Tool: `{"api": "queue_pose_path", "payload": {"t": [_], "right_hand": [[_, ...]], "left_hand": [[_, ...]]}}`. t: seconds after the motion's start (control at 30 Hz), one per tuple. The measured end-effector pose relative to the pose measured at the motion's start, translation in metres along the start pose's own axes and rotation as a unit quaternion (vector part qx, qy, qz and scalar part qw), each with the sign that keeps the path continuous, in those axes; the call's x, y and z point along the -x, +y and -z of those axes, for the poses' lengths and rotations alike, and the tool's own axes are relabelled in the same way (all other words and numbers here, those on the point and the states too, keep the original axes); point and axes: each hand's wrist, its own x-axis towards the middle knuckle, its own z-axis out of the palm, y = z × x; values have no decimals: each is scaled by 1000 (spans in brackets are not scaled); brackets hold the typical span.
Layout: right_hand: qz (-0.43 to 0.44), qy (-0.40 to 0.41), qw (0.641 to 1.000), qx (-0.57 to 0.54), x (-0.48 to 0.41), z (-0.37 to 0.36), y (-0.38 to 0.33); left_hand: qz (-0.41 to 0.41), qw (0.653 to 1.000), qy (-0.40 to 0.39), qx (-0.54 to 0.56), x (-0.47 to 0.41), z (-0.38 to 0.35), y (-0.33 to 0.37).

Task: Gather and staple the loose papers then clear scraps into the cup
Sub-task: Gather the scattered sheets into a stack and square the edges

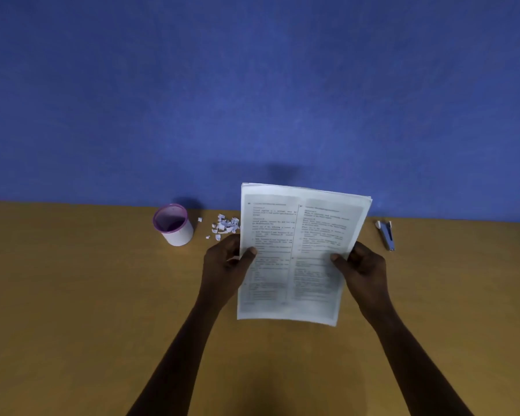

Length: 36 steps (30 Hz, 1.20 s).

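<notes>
Head view: A stack of printed papers (300, 253) is held upright at the centre of the frame, above the wooden table (72, 295), and gripped at each side edge. The sheets look only roughly squared, with their top edges fanning slightly at upper right. A loosened grip could let pages slide apart or drop, and a staple driven now would likely fix them crooked. Torn scraps (224, 225) lie just left of the stack, near the left hand (225, 265). A careless sweep might scatter them away from the purple-rimmed cup (174, 225) at centre left. The stapler (386, 235) lies untouched at centre right. The left hand and right hand (364, 268) are apart, each pinching the stack with its thumb on the printed face and fingers behind. Both forearms rise from the lower edge.
</notes>
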Motion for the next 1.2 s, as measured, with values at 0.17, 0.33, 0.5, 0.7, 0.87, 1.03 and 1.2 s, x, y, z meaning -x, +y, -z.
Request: {"api": "queue_pose_path", "payload": {"t": [0.17, 0.33, 0.5, 0.7, 0.87, 1.03, 1.2], "right_hand": [[-33, -5, 995, -99, 2, 2, -12], [-79, -27, 988, -133, 5, 4, -20], [-106, -49, 982, -146, 9, 4, -26], [-109, -57, 982, -141, 11, 8, -27], [-107, -53, 985, -128, 13, 6, -26], [-95, -44, 989, -108, 13, 2, -25], [-94, -43, 989, -104, 13, -3, -25]], "left_hand": [[-1, 988, -55, 141, -28, 3, 36], [43, 962, -95, 253, -56, 1, 72], [108, 916, -140, 361, -64, -3, 80], [222, 834, -233, 448, -60, -8, 84], [219, 813, -237, 485, -57, -11, 84], [219, 819, -177, 501, -53, -10, 77], [212, 841, -143, 476, -52, -9, 73]]}}
